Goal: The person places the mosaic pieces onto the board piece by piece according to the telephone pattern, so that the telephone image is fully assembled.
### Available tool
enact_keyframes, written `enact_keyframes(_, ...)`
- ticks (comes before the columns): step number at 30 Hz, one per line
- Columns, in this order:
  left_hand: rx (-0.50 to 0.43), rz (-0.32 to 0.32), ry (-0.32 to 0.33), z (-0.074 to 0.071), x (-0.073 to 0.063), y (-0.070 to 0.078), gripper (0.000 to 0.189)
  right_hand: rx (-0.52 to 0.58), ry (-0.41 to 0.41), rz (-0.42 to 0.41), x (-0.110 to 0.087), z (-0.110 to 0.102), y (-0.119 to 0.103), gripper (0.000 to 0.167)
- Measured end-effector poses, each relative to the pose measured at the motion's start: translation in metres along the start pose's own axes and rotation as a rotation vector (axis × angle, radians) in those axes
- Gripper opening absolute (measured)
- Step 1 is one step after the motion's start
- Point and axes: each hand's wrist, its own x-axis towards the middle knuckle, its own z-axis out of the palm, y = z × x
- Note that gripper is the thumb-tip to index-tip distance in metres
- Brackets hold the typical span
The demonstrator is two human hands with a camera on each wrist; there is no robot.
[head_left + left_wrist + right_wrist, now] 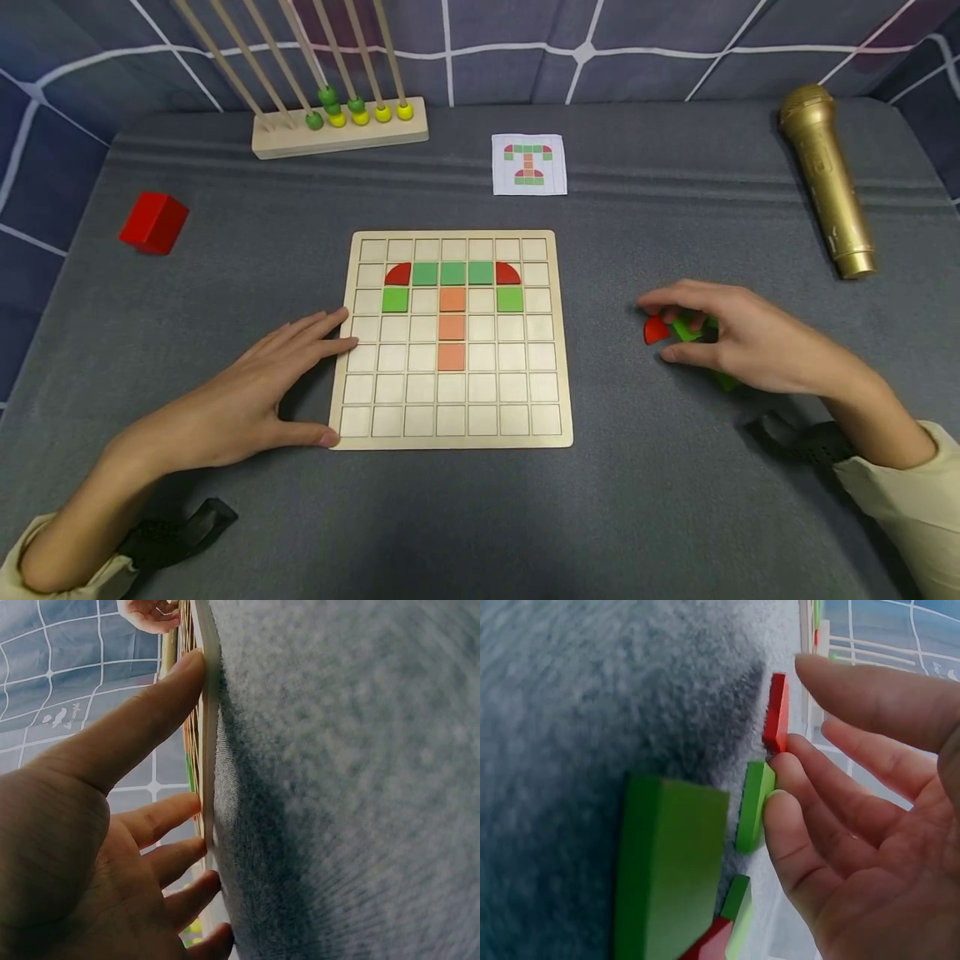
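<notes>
My left hand [240, 396] lies at the left edge of a wooden grid board [561, 333], thumb at its lower corner and straight fingertips touching the upper side. Red quarter-round pieces, green squares and a column of orange squares [452, 327] fill some cells in a T-like shape. To the right of the board, my right hand [742, 342] hovers over loose pieces with thumb and fingers apart. Its fingertips reach a red quarter-round piece [777, 712] and a green piece [751, 806] lying on the cloth. More green pieces [679, 862] sit under the palm, partly hidden.
A pattern card [529, 179] with a similar coloured figure lies behind the board. At the back left stands a wooden bead counter [341, 146] with tall rods. A red block [154, 222] is on the left, and a gold microphone [832, 183] at far right.
</notes>
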Motion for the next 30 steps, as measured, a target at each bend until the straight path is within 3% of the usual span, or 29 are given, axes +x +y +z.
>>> enact_keyframes(9,-0.005,-0.009,-0.007,-0.001,0.001,0.001,0.095,-0.060,0.014,-0.086,0.009,0.006,0.003,0.052)
enact_keyframes(21,-0.002,-0.019,-0.013,-0.001,0.001,0.002,0.095,-0.096,0.043,-0.041,0.013,0.008,-0.002,0.055)
enact_keyframes(30,-0.006,-0.015,-0.006,-0.001,0.000,0.001,0.095,-0.061,0.051,-0.037,0.015,0.009,-0.002,0.050)
